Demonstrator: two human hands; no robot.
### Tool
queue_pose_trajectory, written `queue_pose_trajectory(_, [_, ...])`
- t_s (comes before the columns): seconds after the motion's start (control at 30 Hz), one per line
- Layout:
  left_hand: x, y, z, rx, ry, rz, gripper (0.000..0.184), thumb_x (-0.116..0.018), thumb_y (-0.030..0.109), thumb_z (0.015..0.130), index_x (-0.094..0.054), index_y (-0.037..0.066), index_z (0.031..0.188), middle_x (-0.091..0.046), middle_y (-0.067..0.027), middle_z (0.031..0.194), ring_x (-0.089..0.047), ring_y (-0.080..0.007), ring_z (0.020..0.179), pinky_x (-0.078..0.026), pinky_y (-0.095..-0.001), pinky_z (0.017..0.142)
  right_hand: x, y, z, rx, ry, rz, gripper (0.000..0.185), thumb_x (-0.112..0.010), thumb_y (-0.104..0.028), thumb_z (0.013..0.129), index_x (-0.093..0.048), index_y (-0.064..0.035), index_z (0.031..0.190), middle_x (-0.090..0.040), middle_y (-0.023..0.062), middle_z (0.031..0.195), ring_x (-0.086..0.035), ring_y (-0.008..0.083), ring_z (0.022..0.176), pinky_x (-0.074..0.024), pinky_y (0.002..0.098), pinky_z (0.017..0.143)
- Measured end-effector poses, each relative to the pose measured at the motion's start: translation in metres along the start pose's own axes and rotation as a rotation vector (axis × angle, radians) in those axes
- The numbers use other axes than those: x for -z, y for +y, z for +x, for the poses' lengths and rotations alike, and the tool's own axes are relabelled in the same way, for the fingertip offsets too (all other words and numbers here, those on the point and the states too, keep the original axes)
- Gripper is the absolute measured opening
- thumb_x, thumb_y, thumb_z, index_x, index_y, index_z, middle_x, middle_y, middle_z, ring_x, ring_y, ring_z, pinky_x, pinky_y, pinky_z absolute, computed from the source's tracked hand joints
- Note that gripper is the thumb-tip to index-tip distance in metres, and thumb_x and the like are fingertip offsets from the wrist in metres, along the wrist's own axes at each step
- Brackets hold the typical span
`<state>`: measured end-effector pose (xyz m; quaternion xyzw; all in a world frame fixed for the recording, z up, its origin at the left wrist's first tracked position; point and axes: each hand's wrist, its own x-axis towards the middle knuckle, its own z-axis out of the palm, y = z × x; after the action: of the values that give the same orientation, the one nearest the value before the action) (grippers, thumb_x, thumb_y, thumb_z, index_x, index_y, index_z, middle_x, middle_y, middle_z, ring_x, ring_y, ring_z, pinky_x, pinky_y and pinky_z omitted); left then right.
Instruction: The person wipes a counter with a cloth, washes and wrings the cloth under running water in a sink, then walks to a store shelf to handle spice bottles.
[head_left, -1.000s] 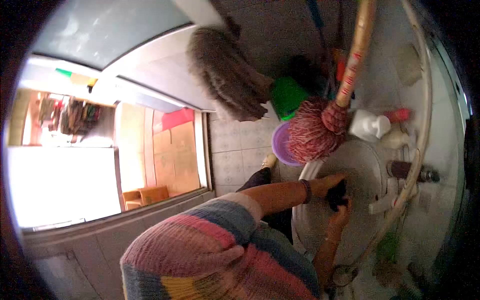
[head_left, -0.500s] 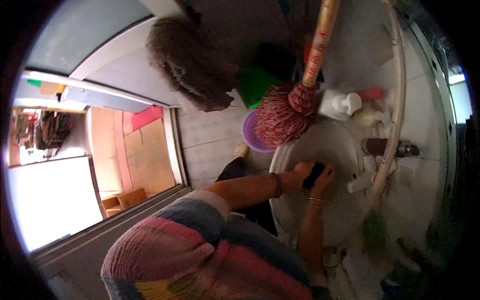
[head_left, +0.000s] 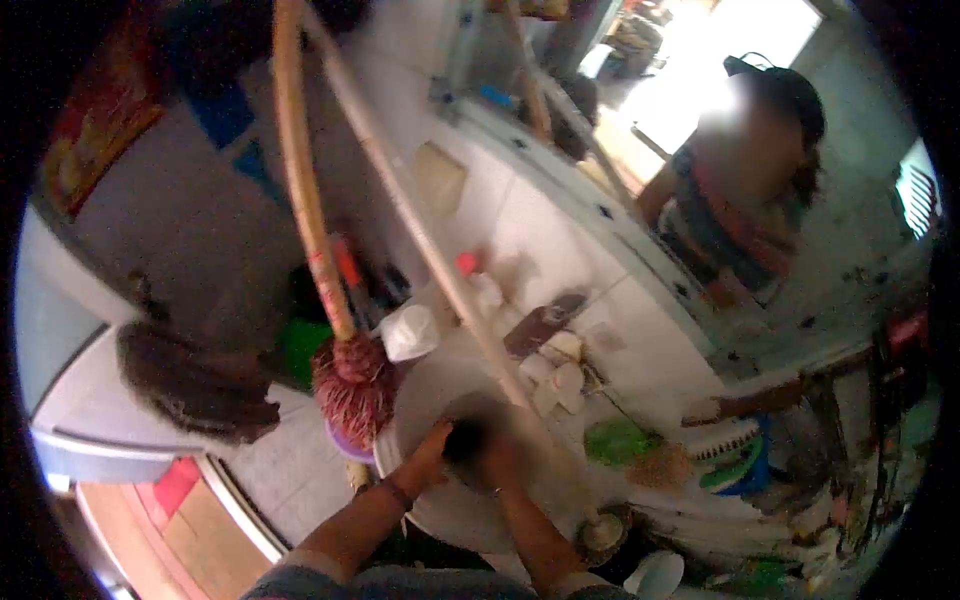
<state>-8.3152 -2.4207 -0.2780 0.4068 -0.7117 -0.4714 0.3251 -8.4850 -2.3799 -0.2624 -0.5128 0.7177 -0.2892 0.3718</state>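
Over the round white washbasin point(head_left: 395, 425), my two hands are close together on a small black thing point(head_left: 464, 440) that looks like cloth. My left hand point(head_left: 432, 457) is closed on its left side. My right hand point(head_left: 500, 465) is blurred, but it appears closed against the right side. The exact kind of the black thing is not clear. A white pipe-like pole point(head_left: 430, 240) slants down in front of the basin's far rim, and the white tap point(head_left: 562, 385) is beyond my right hand.
A red string mop point(head_left: 355, 395) with a wooden handle hangs at the basin's left rim, over a purple basin point(head_left: 347, 442). White bottle point(head_left: 408, 333) stands behind. Green brush point(head_left: 620, 442) and blue basket point(head_left: 752, 460) lie right. The wall mirror point(head_left: 640, 225) reflects a person.
My view has swung to the right and up, bringing the mirror and the cluttered right side into sight. Both hands stay over the washbasin with the black thing.
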Motion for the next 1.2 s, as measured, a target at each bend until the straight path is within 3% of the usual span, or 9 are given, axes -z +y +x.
queue_pose_trajectory(0.03, [0.004,0.001,-0.001,-0.139,0.018,0.151,0.048,-0.050,0.037,0.088,-0.043,0.011,0.128,-0.058,-0.0085,0.101,-0.056,-0.0200,0.093,-0.048,-0.0376,0.079,0.005,-0.009,-0.004,-0.012,-0.038,0.092,0.029,-0.062,-0.018,0.080,-0.057,-0.0055,0.106,-0.057,0.0152,0.104,-0.051,0.0295,0.102,-0.0400,0.0384,0.090])
queue_pose_trajectory(0.13, [0.006,-0.006,0.002,0.114,-0.180,-0.418,0.040,-0.048,0.027,0.090,-0.045,0.010,0.126,-0.056,-0.0095,0.106,-0.055,-0.0206,0.096,-0.047,-0.0357,0.083,0.017,-0.052,-0.037,0.131,-0.093,0.307,0.031,-0.064,-0.015,0.078,-0.056,-0.0074,0.107,-0.055,0.0153,0.105,-0.050,0.0313,0.105,-0.0389,0.0391,0.093])
queue_pose_trajectory(0.2, [0.009,-0.008,0.006,0.223,-0.277,-0.611,0.036,-0.047,0.020,0.092,-0.046,0.008,0.125,-0.055,-0.0102,0.109,-0.055,-0.0209,0.098,-0.046,-0.0346,0.085,-0.005,-0.063,-0.037,0.450,0.102,0.280,0.020,-0.066,-0.008,0.073,-0.057,-0.0073,0.091,-0.058,0.0077,0.087,-0.056,0.0290,0.082,-0.0442,0.0365,0.075])
queue_pose_trajectory(0.3, [0.017,0.002,0.003,0.251,-0.327,-0.626,0.033,-0.045,0.016,0.092,-0.047,0.006,0.124,-0.055,-0.0107,0.110,-0.055,-0.0209,0.099,-0.046,-0.0339,0.087,-0.025,-0.093,-0.057,0.551,0.213,0.141,0.020,-0.067,-0.008,0.073,-0.059,-0.0070,0.092,-0.058,0.0098,0.085,-0.056,0.0293,0.080,-0.0448,0.0360,0.073])
queue_pose_trajectory(0.5, [0.028,0.068,0.000,0.266,-0.268,-0.359,0.032,-0.043,0.011,0.092,-0.048,0.003,0.122,-0.056,-0.0111,0.111,-0.055,-0.0207,0.099,-0.046,-0.0336,0.088,-0.036,-0.100,-0.048,0.371,0.340,0.161,0.012,-0.064,-0.013,0.078,-0.063,-0.0067,0.089,-0.059,0.0111,0.081,-0.058,0.0278,0.077,-0.0464,0.0368,0.070])
queue_pose_trajectory(0.7, [0.032,0.112,0.011,0.084,-0.187,-0.220,0.031,-0.042,0.009,0.090,-0.049,0.000,0.120,-0.057,-0.0114,0.112,-0.056,-0.0205,0.099,-0.047,-0.0336,0.089,-0.022,-0.010,0.010,-0.032,0.352,0.275,0.014,-0.063,-0.015,0.079,-0.063,-0.0067,0.091,-0.059,0.0116,0.086,-0.057,0.0272,0.084,-0.0446,0.0367,0.076])
queue_pose_trajectory(0.8, [-0.011,-0.006,0.029,0.959,0.016,-1.178,0.035,-0.045,0.018,0.089,-0.050,0.001,0.120,-0.057,-0.0116,0.113,-0.057,-0.0211,0.099,-0.047,-0.0359,0.089,0.002,0.007,0.014,-0.141,0.181,0.326,0.014,-0.063,-0.015,0.079,-0.063,-0.0068,0.091,-0.059,0.0119,0.087,-0.056,0.0270,0.086,-0.0437,0.0366,0.078])
queue_pose_trajectory(0.9, [0.010,0.016,0.041,0.707,-0.314,-1.345,0.042,-0.047,0.031,0.088,-0.052,0.002,0.118,-0.059,-0.0118,0.110,-0.057,-0.0221,0.101,-0.047,-0.0379,0.089,0.002,0.011,0.008,-0.162,0.067,0.365,0.015,-0.063,-0.016,0.079,-0.063,-0.0070,0.091,-0.059,0.0121,0.089,-0.055,0.0268,0.089,-0.0428,0.0365,0.080])
queue_pose_trajectory(1.2, [0.038,0.126,0.044,0.956,-0.169,-0.949,0.045,-0.039,0.039,0.092,-0.058,0.003,0.111,-0.063,-0.0076,0.102,-0.056,-0.0208,0.099,-0.047,-0.0375,0.086,0.021,-0.020,-0.017,-0.032,0.029,0.388,0.016,-0.063,-0.017,0.079,-0.064,-0.0073,0.092,-0.058,0.0128,0.093,-0.053,0.0262,0.096,-0.0403,0.0363,0.086])
